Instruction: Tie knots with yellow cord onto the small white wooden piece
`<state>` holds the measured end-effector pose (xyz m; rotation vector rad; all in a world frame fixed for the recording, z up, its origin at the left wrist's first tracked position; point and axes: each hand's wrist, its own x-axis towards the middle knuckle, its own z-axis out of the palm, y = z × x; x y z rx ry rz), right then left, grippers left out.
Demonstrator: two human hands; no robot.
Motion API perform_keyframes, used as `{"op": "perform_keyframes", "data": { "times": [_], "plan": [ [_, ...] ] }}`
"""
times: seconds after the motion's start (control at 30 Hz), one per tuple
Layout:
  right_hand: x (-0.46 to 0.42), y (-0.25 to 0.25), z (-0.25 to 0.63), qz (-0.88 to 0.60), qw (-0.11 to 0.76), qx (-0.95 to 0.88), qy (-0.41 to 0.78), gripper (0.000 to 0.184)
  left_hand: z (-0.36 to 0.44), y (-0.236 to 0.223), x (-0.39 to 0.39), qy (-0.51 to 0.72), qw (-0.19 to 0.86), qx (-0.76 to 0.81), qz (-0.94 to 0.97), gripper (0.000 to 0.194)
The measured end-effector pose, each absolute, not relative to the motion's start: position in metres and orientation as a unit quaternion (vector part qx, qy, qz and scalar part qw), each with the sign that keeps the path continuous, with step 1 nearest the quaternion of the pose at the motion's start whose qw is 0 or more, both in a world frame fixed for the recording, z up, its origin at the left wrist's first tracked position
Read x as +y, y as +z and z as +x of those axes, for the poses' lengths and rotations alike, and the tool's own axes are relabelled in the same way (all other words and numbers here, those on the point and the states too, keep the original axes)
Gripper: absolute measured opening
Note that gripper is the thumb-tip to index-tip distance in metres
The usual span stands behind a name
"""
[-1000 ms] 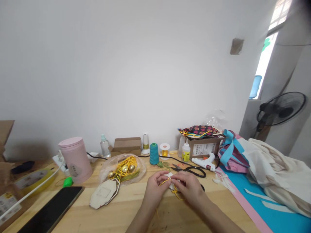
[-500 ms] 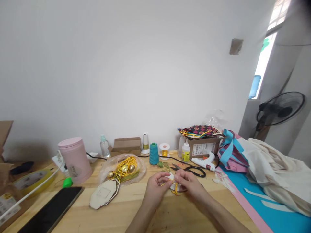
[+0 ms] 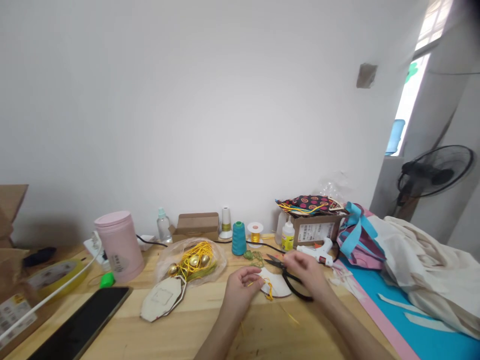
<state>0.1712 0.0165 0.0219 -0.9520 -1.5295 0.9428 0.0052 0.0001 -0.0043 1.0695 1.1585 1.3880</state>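
Under both hands spreads the tabletop (image 3: 195, 325). Far left of the left grip (image 3: 242, 290), a carton (image 3: 11, 265) wears a white label (image 3: 17, 320) with a yellow mark, its print too small to read. Behind the right grip (image 3: 309, 272), a cardboard box (image 3: 339, 227) shows a barcoded label, also illegible, and carries dark patterned fabric (image 3: 309, 202). Left of the left grip stands a pink canister (image 3: 118, 250) with tiny unreadable lettering; nearer, a clear bag (image 3: 163, 262) holds gold bells (image 3: 194, 260) and yellow cord (image 3: 200, 248). The right grip, fingers curled, covers part of the scissors (image 3: 298, 292); whether it has hold of them I cannot tell. Behind it is a yellow-labelled glue bottle (image 3: 288, 234). The left grip, nearly closed, pinches the edge of a white piece (image 3: 281, 286) lying between the hands, yellow thread (image 3: 269, 290) across it; the scissors overlap its right side.
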Motion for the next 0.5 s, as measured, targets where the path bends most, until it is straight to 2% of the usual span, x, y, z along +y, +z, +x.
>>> {"op": "perform_keyframes", "data": {
  "times": [0.03,0.13,0.23,0.37,0.5],
  "plan": [
    [0.016,0.015,0.165,-0.410,0.505,-0.664,0.369,0.025,0.005,-0.005,0.000,0.574,0.495,0.477,0.445,0.025],
    [0.012,0.000,0.153,-0.449,0.409,-0.755,0.249,0.022,0.004,-0.007,0.001,0.575,0.482,0.477,0.458,0.023],
    [0.012,-0.005,0.152,-0.458,0.348,-0.790,0.213,0.016,0.004,-0.010,0.002,0.575,0.476,0.473,0.468,0.022],
    [0.014,-0.006,0.156,-0.424,0.354,-0.799,0.238,0.027,0.005,-0.012,0.003,0.571,0.486,0.460,0.475,0.021],
    [0.014,-0.008,0.156,-0.412,0.354,-0.799,0.259,0.027,0.006,-0.013,0.001,0.543,0.507,0.443,0.502,0.019]
  ]
}}
